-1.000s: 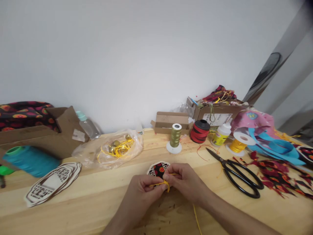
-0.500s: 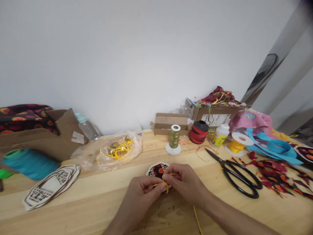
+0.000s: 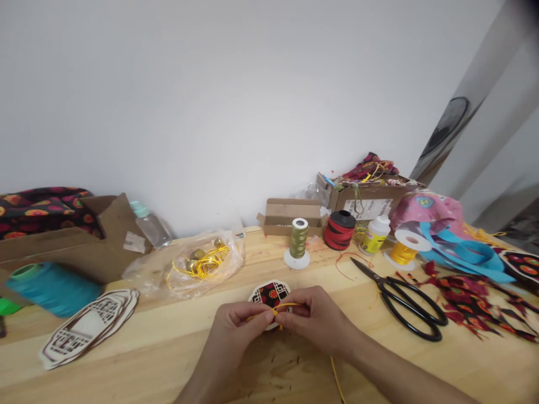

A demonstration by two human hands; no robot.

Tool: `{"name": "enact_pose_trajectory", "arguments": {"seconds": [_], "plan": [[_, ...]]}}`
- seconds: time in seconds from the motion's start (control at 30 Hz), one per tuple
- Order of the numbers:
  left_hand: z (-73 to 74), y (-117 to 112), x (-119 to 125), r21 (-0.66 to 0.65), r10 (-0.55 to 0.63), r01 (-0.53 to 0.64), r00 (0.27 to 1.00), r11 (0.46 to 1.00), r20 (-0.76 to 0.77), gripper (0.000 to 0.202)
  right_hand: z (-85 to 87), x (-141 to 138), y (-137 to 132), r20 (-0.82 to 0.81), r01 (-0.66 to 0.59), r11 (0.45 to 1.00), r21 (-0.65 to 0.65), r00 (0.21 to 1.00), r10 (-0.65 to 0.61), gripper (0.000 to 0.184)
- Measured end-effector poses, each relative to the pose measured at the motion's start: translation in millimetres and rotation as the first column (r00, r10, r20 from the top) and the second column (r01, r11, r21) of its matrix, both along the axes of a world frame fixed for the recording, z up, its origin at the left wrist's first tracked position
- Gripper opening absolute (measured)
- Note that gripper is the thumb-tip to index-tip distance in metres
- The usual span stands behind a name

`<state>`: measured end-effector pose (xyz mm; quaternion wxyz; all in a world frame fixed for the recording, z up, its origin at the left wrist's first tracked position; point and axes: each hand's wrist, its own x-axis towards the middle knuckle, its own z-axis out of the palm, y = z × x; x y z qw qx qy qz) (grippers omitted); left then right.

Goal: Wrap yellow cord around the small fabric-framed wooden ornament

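Observation:
A thin yellow cord (image 3: 288, 304) runs between my two hands, forming a small loop or crossing at the fingertips. My left hand (image 3: 241, 331) pinches it between thumb and forefinger. From the other side my right hand (image 3: 314, 320) also grips the cord with thumb and fingers closed. Just behind the fingers is a wooden frame piece (image 3: 257, 293) with dark, red-flowered fabric in its middle; my hands cover its near part. A tail of the cord hangs from beneath my right wrist to the table's front.
Black-handled scissors (image 3: 410, 306) lie to the right, beside fabric scraps (image 3: 471, 300). Behind stand a green thread spool (image 3: 298, 238), a red spool (image 3: 339, 231), a glue bottle (image 3: 374, 235) and a yellow cord spool (image 3: 405, 252). Leftward are a plastic bag (image 3: 168, 280) of bells and stacked wooden frames (image 3: 90, 325).
Both hands have shifted slightly, and the right fingers have moved down, now spreading the cord wider. The whole view has tilted a little.

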<state>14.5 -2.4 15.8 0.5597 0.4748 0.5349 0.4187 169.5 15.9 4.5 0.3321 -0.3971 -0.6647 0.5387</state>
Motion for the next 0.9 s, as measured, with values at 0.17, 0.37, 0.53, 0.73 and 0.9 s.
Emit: {"name": "enact_pose_trajectory", "arguments": {"seconds": [0.17, 0.37, 0.53, 0.73, 0.9], "plan": [[3.2, -2, 4, -0.012, 0.072, -0.073, 0.997, 0.997, -0.012, 0.007, 0.8, 2, -3, 0.227, -0.029, 0.86, 0.51, 0.969, -0.102, 0.018], [-0.7, -1, 3, -0.032, 0.067, -0.066, 0.997, 0.997, 0.032, 0.01, 6.0, 1, -2, 0.234, 0.018, 0.906, 0.423, 0.964, -0.128, 0.016], [-4.8, -3, 2, -0.002, 0.003, -0.003, 1.0, 1.0, -0.021, 0.015, 6.7, -2, -2, 0.026, 0.038, 0.999, -0.019, 0.999, -0.038, 0.016], [-1.2, -11, 6, 0.199, -0.023, 0.08, 0.961, 0.977, -0.276, 0.018, 6.2, 2, 1, -0.014, 0.035, 0.992, -0.118, 0.999, -0.037, 0.013], [3.6, -8, 6, 0.187, -0.084, 0.139, 0.958, 0.973, -0.274, 0.019, 5.2, 3, 3, -0.051, 0.018, 0.992, -0.122, 0.998, -0.025, 0.012]]}}
